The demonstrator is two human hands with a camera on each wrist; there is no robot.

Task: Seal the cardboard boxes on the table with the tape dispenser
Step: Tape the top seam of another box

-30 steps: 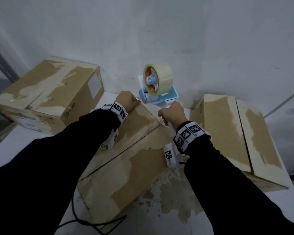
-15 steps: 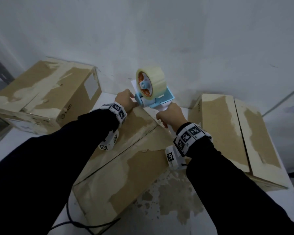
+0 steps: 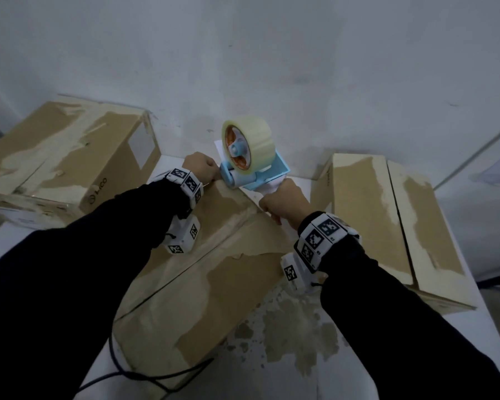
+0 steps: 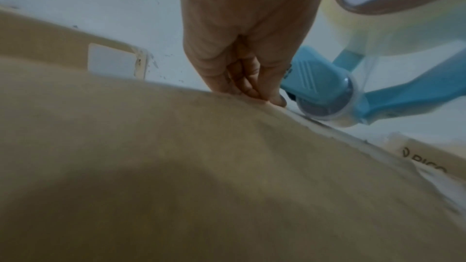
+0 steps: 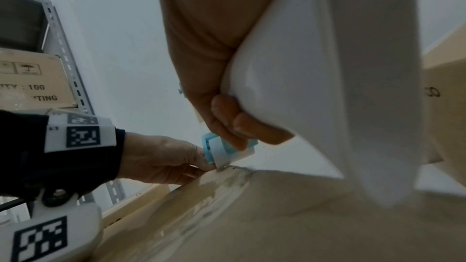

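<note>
The middle cardboard box [image 3: 185, 298] lies with its flaps closed, the seam running diagonally away from me. A blue and white tape dispenser [image 3: 251, 171] with a clear tape roll [image 3: 257, 137] is tilted at the box's far end. Its roller [image 4: 325, 109] touches the far top edge. My right hand [image 3: 283, 200] grips the white handle [image 5: 302, 67]. My left hand [image 3: 204, 168] is at the same edge, right beside the roller. Its bunched fingertips [image 4: 262, 95] pinch the tape end against the cardboard. Much of the strip is hidden by the fingers.
A second box [image 3: 64, 157] stands at the back left and a third [image 3: 387, 220] at the right, both near the white wall. A black cable [image 3: 145, 376] loops by the box's near corner on the stained tabletop [image 3: 295, 336]. A metal shelf [image 5: 70, 67] stands at the left.
My right hand has brought the dispenser left and down, so its roller now meets the box's far edge beside my left hand. The left hand has stayed at that edge.
</note>
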